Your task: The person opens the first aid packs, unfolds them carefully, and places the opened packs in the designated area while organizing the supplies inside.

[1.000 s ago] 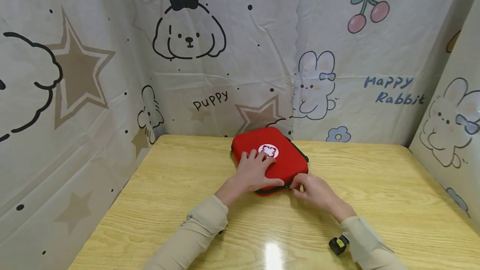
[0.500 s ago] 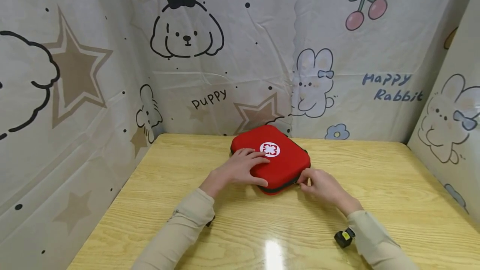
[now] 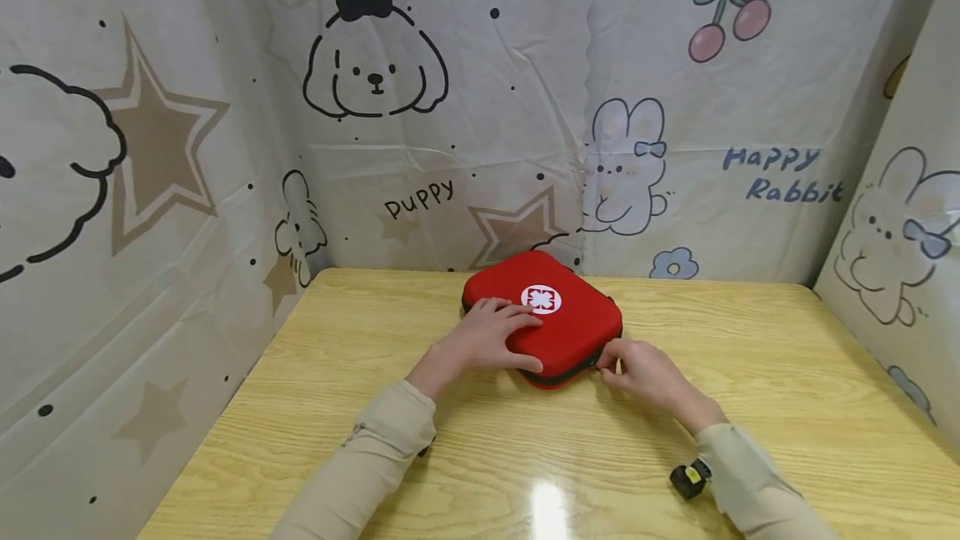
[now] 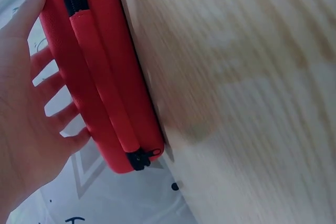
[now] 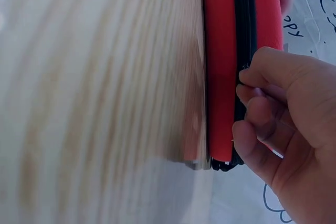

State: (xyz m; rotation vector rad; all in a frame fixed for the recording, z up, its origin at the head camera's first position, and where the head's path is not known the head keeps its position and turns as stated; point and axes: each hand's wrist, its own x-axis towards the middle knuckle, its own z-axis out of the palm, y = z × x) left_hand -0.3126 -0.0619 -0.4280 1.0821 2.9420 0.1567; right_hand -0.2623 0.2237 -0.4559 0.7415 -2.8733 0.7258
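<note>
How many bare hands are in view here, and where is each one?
2. The left hand rests on the red, rounded, fabric-covered case; the right hand pinches at the long black zipper on its side. No others show.

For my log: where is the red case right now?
In the head view, the red case lies just right of centre near the far edge of the table; the left hand rests on its top and the right hand pinches at its black zip.

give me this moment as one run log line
left hand: rests on red rounded-square fabric case with white emblem | right hand: pinches at case's black zipper | case: flat on yellow wood-grain table
</note>
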